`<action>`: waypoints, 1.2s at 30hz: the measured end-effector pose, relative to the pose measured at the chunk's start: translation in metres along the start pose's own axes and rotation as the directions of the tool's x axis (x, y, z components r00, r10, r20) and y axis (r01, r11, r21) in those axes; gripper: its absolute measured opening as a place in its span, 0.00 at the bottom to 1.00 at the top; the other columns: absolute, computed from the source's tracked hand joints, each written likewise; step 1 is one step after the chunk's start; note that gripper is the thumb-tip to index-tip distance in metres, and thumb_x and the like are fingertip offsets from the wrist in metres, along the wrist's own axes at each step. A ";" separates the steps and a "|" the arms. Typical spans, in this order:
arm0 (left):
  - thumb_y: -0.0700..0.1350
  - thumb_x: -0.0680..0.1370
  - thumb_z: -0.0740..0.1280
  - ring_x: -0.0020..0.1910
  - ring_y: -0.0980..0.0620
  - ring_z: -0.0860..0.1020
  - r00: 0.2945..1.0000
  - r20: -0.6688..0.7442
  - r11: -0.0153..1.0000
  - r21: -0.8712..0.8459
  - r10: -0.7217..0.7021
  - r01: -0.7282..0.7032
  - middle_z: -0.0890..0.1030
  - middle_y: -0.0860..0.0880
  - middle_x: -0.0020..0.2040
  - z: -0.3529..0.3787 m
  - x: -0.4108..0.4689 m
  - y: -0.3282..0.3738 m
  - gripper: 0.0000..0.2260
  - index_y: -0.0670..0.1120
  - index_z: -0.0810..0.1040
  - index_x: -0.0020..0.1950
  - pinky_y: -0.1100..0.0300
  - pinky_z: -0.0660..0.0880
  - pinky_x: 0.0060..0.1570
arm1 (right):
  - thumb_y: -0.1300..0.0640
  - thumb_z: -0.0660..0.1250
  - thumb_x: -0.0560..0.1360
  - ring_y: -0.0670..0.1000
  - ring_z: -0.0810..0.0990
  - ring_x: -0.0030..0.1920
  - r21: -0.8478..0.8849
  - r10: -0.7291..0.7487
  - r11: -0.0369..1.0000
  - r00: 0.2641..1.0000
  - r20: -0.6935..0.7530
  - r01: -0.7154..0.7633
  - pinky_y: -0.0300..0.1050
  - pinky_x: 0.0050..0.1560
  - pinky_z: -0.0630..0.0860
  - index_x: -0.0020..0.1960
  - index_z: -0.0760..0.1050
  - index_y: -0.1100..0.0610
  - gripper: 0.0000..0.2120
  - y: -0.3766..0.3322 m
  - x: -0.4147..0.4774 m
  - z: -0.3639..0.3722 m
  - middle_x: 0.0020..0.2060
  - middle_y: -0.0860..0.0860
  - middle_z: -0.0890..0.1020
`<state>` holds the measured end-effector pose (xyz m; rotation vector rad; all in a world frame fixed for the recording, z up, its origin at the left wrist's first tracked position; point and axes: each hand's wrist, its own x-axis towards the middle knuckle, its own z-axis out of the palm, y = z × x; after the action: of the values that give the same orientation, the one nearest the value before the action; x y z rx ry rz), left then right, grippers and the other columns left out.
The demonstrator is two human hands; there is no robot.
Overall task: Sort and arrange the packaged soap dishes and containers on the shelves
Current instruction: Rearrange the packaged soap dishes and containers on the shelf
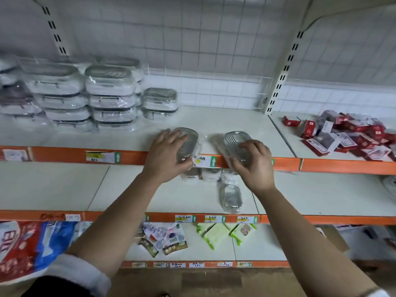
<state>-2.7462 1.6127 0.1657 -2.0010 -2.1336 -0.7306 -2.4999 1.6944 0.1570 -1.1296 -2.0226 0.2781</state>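
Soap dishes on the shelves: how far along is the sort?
Done: wrapped containers stand stacked at the left of the top shelf. In hand: the left hand holds one packaged soap dish at that shelf's front edge, and the right hand holds a second dish beside it. Left: a loose dish lies on the middle shelf, with more packs behind. Probably midway.
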 end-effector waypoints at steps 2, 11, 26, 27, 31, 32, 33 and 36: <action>0.62 0.69 0.53 0.65 0.47 0.68 1.000 -0.008 0.998 0.067 -0.015 0.016 0.76 0.53 0.67 -0.005 0.008 -0.014 0.31 0.53 0.76 0.67 0.52 0.60 0.60 | 0.48 0.68 0.71 0.61 0.71 0.60 -0.059 0.007 0.998 1.000 0.006 -0.007 0.51 0.61 0.67 0.55 0.80 0.57 0.17 -0.004 0.013 0.011 0.54 0.52 0.81; 0.46 0.72 0.62 0.64 0.46 0.74 0.998 0.058 0.997 -0.073 -0.023 0.027 0.79 0.49 0.63 -0.009 0.047 -0.076 0.19 0.46 0.79 0.62 0.52 0.67 0.64 | 0.60 0.64 0.77 0.57 0.62 0.73 -0.103 0.059 0.994 0.979 0.195 -0.039 0.55 0.70 0.61 0.66 0.74 0.53 0.18 -0.010 0.064 0.061 0.67 0.48 0.75; 0.50 0.78 0.68 0.55 0.44 0.75 0.998 -0.055 0.995 0.083 -0.044 0.049 0.78 0.45 0.53 0.012 0.086 -0.100 0.12 0.42 0.76 0.53 0.54 0.66 0.51 | 0.56 0.71 0.72 0.59 0.68 0.61 -0.095 0.088 0.993 0.985 0.148 -0.075 0.55 0.57 0.70 0.51 0.75 0.58 0.11 -0.011 0.101 0.088 0.51 0.52 0.78; 0.49 0.77 0.69 0.54 0.43 0.76 0.996 -0.073 0.995 0.080 -0.051 0.057 0.79 0.45 0.52 0.013 0.086 -0.100 0.11 0.41 0.77 0.51 0.53 0.67 0.50 | 0.55 0.71 0.71 0.59 0.68 0.61 -0.104 0.079 0.992 0.988 0.132 -0.065 0.55 0.56 0.70 0.51 0.75 0.58 0.11 -0.011 0.100 0.090 0.51 0.51 0.78; 0.45 0.74 0.73 0.49 0.41 0.79 0.988 -0.138 0.995 0.070 -0.064 0.074 0.81 0.43 0.47 0.017 0.085 -0.100 0.09 0.40 0.79 0.47 0.51 0.70 0.45 | 0.53 0.73 0.71 0.63 0.68 0.65 -0.137 0.059 0.989 0.994 0.087 -0.046 0.52 0.60 0.65 0.53 0.75 0.58 0.15 -0.004 0.097 0.096 0.56 0.53 0.76; 0.45 0.74 0.72 0.49 0.41 0.79 0.989 -0.130 0.995 0.065 -0.067 0.076 0.80 0.43 0.48 0.018 0.085 -0.101 0.09 0.40 0.78 0.48 0.51 0.70 0.46 | 0.52 0.73 0.71 0.63 0.67 0.66 -0.146 0.074 0.987 0.994 0.077 -0.062 0.51 0.62 0.63 0.54 0.75 0.58 0.16 -0.002 0.097 0.097 0.58 0.54 0.76; 0.46 0.75 0.72 0.49 0.40 0.79 0.990 -0.121 0.995 0.062 -0.069 0.077 0.80 0.43 0.48 0.019 0.085 -0.101 0.10 0.40 0.78 0.48 0.50 0.70 0.47 | 0.51 0.74 0.70 0.63 0.66 0.67 -0.152 0.089 0.985 0.994 0.064 -0.078 0.51 0.63 0.62 0.56 0.76 0.58 0.18 -0.001 0.097 0.098 0.61 0.55 0.75; 0.45 0.75 0.72 0.49 0.40 0.79 0.991 -0.117 0.997 0.037 -0.065 0.069 0.80 0.42 0.48 0.020 0.086 -0.103 0.10 0.39 0.78 0.48 0.50 0.71 0.48 | 0.47 0.75 0.69 0.63 0.65 0.67 -0.161 0.133 0.979 0.991 0.033 -0.126 0.54 0.63 0.65 0.58 0.76 0.55 0.21 0.001 0.097 0.102 0.65 0.57 0.72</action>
<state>-2.8515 1.6986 0.1573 -1.8273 -2.1402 -0.7855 -2.6013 1.7898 0.1399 -1.3679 -2.0413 0.2119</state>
